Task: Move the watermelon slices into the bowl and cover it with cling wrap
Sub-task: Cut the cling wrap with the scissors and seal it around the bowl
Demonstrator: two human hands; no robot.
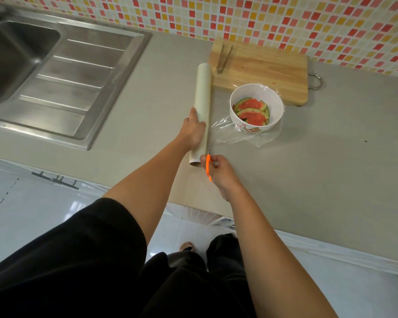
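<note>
A white bowl (256, 107) stands on the grey counter and holds several watermelon slices (252, 110). A clear sheet of cling wrap (225, 129) is draped over the bowl and stretches left to the cling wrap roll (202, 95). My left hand (193, 130) rests on the roll's near half and holds it down on the counter. My right hand (218, 174) grips orange-handled scissors (208, 167), whose tip sits at the film's near edge, right beside the roll's near end.
A wooden cutting board (262, 72) lies behind the bowl with metal tongs (223, 58) on its left end. A steel sink with drainboard (62, 76) fills the left of the counter. The tiled wall runs along the back, and the counter's front edge is near my body.
</note>
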